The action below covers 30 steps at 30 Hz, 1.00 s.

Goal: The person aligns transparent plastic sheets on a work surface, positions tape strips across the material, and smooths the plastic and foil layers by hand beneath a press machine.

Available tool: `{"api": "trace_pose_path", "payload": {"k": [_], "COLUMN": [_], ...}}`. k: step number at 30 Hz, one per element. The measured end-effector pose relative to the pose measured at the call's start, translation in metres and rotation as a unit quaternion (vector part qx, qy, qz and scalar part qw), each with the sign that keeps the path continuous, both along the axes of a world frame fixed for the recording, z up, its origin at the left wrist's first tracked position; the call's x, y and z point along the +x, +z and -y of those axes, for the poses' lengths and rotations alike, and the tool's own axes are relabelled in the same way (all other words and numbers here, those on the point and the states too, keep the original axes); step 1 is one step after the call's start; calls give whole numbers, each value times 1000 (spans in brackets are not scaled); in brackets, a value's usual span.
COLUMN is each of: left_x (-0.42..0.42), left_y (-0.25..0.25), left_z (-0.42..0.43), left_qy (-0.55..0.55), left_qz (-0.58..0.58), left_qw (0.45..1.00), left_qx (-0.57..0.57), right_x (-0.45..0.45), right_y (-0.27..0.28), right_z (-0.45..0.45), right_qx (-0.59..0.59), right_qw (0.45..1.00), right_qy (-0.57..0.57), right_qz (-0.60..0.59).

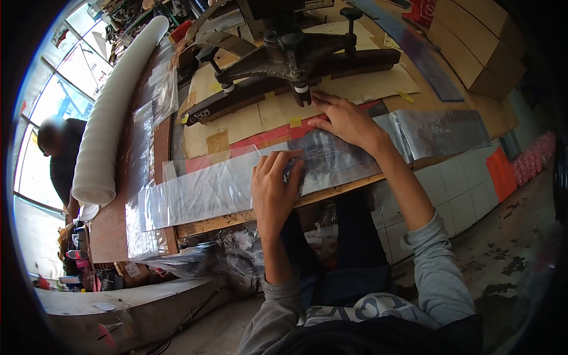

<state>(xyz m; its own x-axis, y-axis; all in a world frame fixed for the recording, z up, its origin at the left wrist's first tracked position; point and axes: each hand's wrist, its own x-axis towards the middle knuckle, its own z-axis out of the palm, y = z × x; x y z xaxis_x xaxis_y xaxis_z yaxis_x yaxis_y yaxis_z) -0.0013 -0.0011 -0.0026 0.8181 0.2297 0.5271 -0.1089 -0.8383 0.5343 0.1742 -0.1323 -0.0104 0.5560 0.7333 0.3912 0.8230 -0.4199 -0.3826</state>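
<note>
A long strip of clear plastic sheet (207, 190) lies across the front of the workbench, wrinkled and shiny. My left hand (276, 184) rests on it, fingers bent to the right and thumb apart. Farther right, my right hand (349, 123) reaches over the sheet toward the machine, its index finger and thumb spread apart. Its fingertips are near the lower tip of a dark metal press head (296, 68), which carries a long black bar (236, 97). Under the bar lie beige board (242, 123) and a red strip (236, 144). Neither hand visibly grips anything.
A large white foam roll (115, 118) stands along the left side. Cardboard boxes (473, 44) are at the back right, beside a bluish plastic strip (423, 56). The bench's wooden front edge (219, 222) is near my body. Another person (66, 157) is at the far left.
</note>
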Motion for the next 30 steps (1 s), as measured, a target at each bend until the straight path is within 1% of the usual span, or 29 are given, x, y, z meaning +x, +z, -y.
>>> {"api": "trace_pose_path", "payload": {"k": [2, 5, 8, 11, 14, 17, 20, 24, 27, 30], "left_x": [0, 0, 1, 0, 0, -1, -2, -3, -2, -2], "left_y": [0, -1, -3, -2, -2, 2, 5, 6, 2, 2], "left_z": [-1, -1, -1, -2, -3, 0, 1, 1, -1, 0], "left_qy": [0, -2, -4, 2, 1, 4, 6, 3, -6, -5], "left_qz": [-2, -1, -1, -1, 0, -11, -24, -32, -11, -10], "left_qw": [1000, 1000, 1000, 1000, 1000, 1000, 1000, 999, 1000, 1000], "left_qx": [0, 2, -2, 8, 10, 1, -2, -5, 22, 19], "right_x": [0, -1, -2, -21, -58, -81, -91, -88, -88, -88], "right_y": [-4, -6, 1, 35, 28, 4, -5, -4, -5, -5], "right_z": [-1, -1, 1, 9, 25, 27, 27, 28, 29, 29], "right_qx": [48, 58, 7, -51, 54, 108, 90, 72, 66, 64], "right_qw": [998, 997, 999, 990, 996, 991, 988, 991, 992, 992], "right_qy": [11, 2, -10, -56, -74, -79, -116, -101, -93, -91], "right_qz": [45, 48, 33, -120, -24, 32, 49, 47, 55, 55]}}
